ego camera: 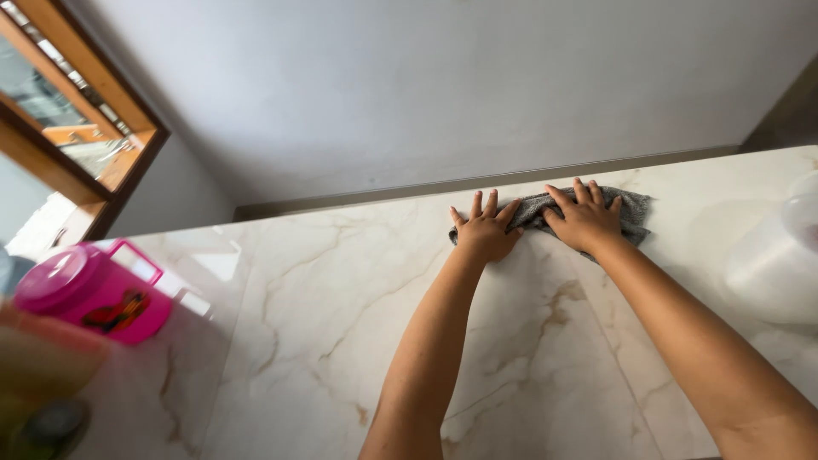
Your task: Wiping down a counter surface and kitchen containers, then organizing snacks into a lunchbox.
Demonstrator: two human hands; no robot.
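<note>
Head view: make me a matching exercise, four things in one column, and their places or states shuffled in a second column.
Things:
1. cloth
2. pink jug
3. clear container
4. window

Places or states:
A. upper left, wood-framed
B. right edge of the counter
C. flat under both hands, left hand and right hand
D. left end of the counter, lid on

Pairs: 1-C, 2-D, 3-B, 4-A

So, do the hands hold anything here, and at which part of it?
Nothing is gripped. The left hand and right hand lie flat, fingers spread, pressing the grey cloth onto the marble counter, left on its left end, right on its middle.
</note>
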